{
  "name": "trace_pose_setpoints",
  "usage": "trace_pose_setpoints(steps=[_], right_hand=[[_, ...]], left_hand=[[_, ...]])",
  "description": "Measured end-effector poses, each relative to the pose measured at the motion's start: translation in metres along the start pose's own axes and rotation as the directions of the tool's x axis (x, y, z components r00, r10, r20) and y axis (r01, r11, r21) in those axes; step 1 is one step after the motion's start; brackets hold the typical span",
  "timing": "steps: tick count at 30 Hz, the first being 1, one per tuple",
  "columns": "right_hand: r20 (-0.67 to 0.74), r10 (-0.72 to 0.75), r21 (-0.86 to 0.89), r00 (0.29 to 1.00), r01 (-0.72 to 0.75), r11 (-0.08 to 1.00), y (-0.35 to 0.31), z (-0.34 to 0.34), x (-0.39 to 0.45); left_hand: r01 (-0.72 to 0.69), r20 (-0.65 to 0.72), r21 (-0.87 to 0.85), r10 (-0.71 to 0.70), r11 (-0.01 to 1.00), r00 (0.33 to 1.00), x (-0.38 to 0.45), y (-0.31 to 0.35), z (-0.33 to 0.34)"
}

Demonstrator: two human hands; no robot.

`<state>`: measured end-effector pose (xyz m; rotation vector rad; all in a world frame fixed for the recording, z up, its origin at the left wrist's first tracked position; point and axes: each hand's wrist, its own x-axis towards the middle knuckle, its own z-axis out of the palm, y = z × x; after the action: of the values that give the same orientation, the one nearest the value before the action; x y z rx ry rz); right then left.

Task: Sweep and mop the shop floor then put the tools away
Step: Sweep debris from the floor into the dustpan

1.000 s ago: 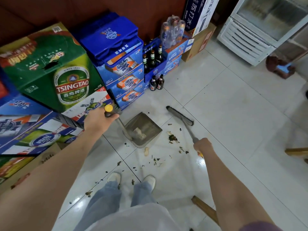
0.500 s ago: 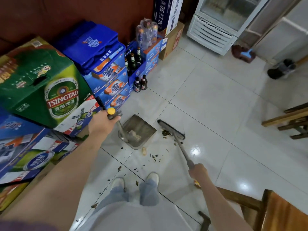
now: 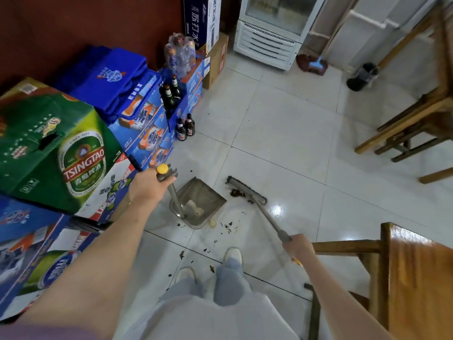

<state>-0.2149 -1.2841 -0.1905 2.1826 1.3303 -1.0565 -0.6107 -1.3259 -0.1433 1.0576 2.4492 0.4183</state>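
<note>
left hand [image 3: 147, 190] grips the dustpan [image 3: 199, 204] handle; right hand [image 3: 297, 249] grips the broom [image 3: 247, 191], its head beside dirt [image 3: 236, 192] on the floor [image 3: 282, 143].

**Colours on the shop floor**

The floor [image 3: 282, 133] is glossy white tile with dark grout lines. The dustpan [image 3: 203, 200] is grey, its handle capped in yellow. The broom [image 3: 247, 190] is grey. Beer cartons [image 3: 56, 148] are green; neighbouring boxes [image 3: 147, 128] are blue with orange. The chairs [image 3: 416, 278] are brown wood.

Left arm: stretched forward, bare forearm.
Left hand [image 3: 147, 187]: fingers curled round a handle, knuckles up.
Right arm: reaching forward and down.
Right hand [image 3: 297, 247]: fist closed round a shaft.
</note>
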Motion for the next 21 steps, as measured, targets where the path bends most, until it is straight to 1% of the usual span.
trace_pose_setpoints(steps=[4, 9, 15, 18, 21], right_hand=[[-0.025, 0.025, 0.028, 0.999, -0.024, 0.999, -0.018, 0.005, -0.002], [-0.056, 0.082, 0.016, 0.995, -0.082, 0.997, -0.035, 0.008, -0.002], [0.028, 0.119, 0.098, 0.992, -0.121, 0.988, -0.037, 0.026, -0.008], [0.042, 0.098, 0.086, 0.994, -0.102, 0.991, -0.031, 0.036, -0.023], [0.078, 0.021, 0.13, 0.997, -0.032, 0.991, -0.023, 0.043, -0.035]], left_hand=[[-0.056, -0.019, -0.003, 0.056, 0.998, 0.998, -0.003, -0.012, -0.004], [-0.108, -0.002, 0.028, 0.108, 0.994, 0.994, -0.001, -0.026, 0.0], [-0.149, 0.011, 0.019, 0.148, 0.989, 0.989, 0.003, -0.029, 0.0], [-0.173, 0.042, 0.036, 0.172, 0.984, 0.984, 0.005, -0.025, -0.001], [-0.206, 0.059, 0.063, 0.203, 0.976, 0.977, 0.004, -0.018, -0.002]])
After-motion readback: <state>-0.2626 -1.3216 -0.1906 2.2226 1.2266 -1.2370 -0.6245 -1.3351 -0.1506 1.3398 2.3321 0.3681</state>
